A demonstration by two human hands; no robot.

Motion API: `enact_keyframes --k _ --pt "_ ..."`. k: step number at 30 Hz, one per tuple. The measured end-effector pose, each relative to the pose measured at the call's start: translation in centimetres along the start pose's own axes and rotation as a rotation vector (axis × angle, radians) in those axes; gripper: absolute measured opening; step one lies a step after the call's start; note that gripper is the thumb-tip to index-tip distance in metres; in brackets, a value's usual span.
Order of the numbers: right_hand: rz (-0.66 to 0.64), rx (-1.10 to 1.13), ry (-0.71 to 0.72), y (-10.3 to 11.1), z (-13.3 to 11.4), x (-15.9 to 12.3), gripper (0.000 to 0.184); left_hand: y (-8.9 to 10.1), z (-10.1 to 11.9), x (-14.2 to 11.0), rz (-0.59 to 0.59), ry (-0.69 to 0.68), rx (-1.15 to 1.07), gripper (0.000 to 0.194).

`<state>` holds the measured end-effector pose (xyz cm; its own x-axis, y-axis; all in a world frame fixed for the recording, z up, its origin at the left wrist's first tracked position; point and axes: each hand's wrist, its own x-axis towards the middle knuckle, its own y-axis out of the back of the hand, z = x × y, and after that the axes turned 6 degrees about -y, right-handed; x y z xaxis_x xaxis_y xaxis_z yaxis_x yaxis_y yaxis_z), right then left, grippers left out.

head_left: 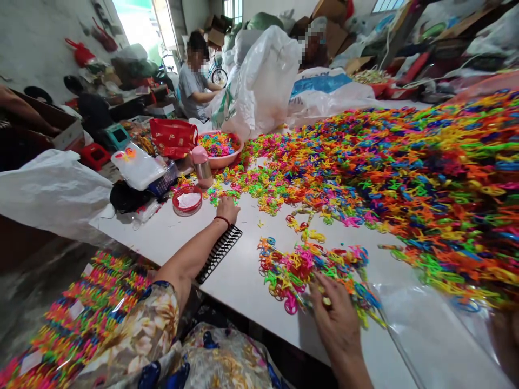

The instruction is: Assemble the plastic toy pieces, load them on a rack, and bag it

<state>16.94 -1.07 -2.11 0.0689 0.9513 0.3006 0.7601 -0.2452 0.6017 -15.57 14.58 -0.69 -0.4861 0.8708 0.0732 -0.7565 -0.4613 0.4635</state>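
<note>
My left hand (227,209), with a dark bead bracelet at the wrist, reaches to the near edge of the small coloured plastic pieces on the white table (247,270). Its fingers are curled down and close together; whatever is under them is hidden. A black slotted rack (221,254) lies partly beneath that forearm. At a separate small pile of plastic pieces (292,265), my right hand (335,310) rests with thumb and forefinger apart, fingertips touching the pile's near side. A ring shows on one finger. Many of these pieces have round hoops and thin limbs.
A huge heap of the same pieces (425,178) covers the table's right side. Around its left end stand a pink basin (227,159), a pink-lidded bottle (201,167) and a red basket (187,201). Clear plastic sheeting (430,324) lies at right. Another person (194,89) sits beyond.
</note>
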Motion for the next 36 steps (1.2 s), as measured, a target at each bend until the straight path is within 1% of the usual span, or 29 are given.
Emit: enact_keyframes --k 2,4,6,7,8,10,12,13,14,15,17,18,20,22,24,26,27,28,29,30,33,35,36 --pt "-0.150 0.125 -0.107 -1.2 -0.9 -1.4 0.048 -0.1 0.0 0.6 -0.031 0.036 -0.045 0.031" --pt "-0.293 0.238 -0.232 -2.0 -1.7 -2.4 0.049 0.1 0.3 0.5 -0.076 0.075 -0.110 0.027" --pt "-0.378 0.347 -0.324 -2.3 -2.4 -2.8 0.050 0.6 0.7 -0.4 -0.138 0.121 -0.196 0.023" --pt "-0.392 0.401 -0.357 -2.3 -2.6 -2.8 0.051 1.0 0.9 -1.1 -0.174 0.141 -0.231 0.022" --pt "-0.399 0.451 -0.386 -2.3 -2.9 -2.7 0.051 1.4 1.1 -2.1 -0.227 0.165 -0.286 0.024" --pt "-0.408 0.534 -0.437 -2.3 -3.5 -2.4 0.052 2.2 1.4 -4.7 -0.394 0.240 -0.512 0.027" --pt "-0.419 0.596 -0.471 -2.4 -4.2 -2.1 0.050 2.7 1.6 -7.7 -0.607 0.367 -0.878 0.025" --pt "-0.420 0.624 -0.482 -2.6 -4.4 -2.0 0.047 2.9 1.7 -9.3 -0.692 0.436 -1.040 0.023" --pt "-0.420 0.652 -0.489 -2.7 -4.7 -2.0 0.045 2.9 1.7 -10.8 -0.750 0.503 -1.161 0.021" --pt "-0.420 0.681 -0.494 -2.8 -4.8 -2.0 0.042 2.7 1.7 -12.2 -0.774 0.557 -1.221 0.021" --pt "-0.428 0.720 -0.494 -3.1 -5.0 -2.2 0.040 2.2 1.6 -14.6 -0.765 0.627 -1.252 0.021" --pt "-0.430 0.720 -0.487 -3.1 -4.9 -2.4 0.041 1.9 1.6 -15.6 -0.740 0.634 -1.239 0.020" --pt "-0.414 0.689 -0.466 -3.0 -4.8 -2.8 0.044 1.2 1.5 -17.1 -0.687 0.585 -1.166 0.017" --pt "-0.372 0.643 -0.445 -2.7 -4.6 -3.1 0.048 0.8 1.5 -18.1 -0.657 0.472 -1.051 0.019" --pt "-0.341 0.605 -0.421 -2.4 -4.5 -3.4 0.049 0.5 1.6 -18.6 -0.639 0.322 -0.939 0.024" --pt "-0.339 0.572 -0.384 -2.1 -4.5 -3.6 0.047 0.4 1.7 -19.0 -0.598 0.179 -0.874 0.040" --pt "-0.347 0.560 -0.363 -2.0 -4.4 -3.7 0.046 0.4 1.8 -19.1 -0.560 0.129 -0.860 0.050" --pt "-0.357 0.554 -0.344 -2.0 -4.5 -3.7 0.045 0.3 1.8 -19.3 -0.516 0.104 -0.858 0.056" --pt "-0.367 0.555 -0.330 -2.1 -4.5 -3.8 0.045 0.2 1.8 -19.4 -0.479 0.109 -0.863 0.056" --pt "-0.376 0.563 -0.323 -2.2 -4.5 -3.8 0.044 0.1 1.7 -19.5 -0.460 0.140 -0.872 0.052" --pt "-0.370 0.564 -0.298 -2.7 -4.6 -4.0 0.038 -0.2 1.3 -19.8 -0.477 0.281 -0.904 0.039" --pt "-0.350 0.514 -0.244 -3.0 -4.6 -4.0 0.031 -0.4 1.0 -20.0 -0.479 0.322 -0.930 0.039" --pt "-0.335 0.483 -0.211 -3.1 -4.7 -4.0 0.029 -0.4 0.9 -20.1 -0.456 0.326 -0.941 0.041"
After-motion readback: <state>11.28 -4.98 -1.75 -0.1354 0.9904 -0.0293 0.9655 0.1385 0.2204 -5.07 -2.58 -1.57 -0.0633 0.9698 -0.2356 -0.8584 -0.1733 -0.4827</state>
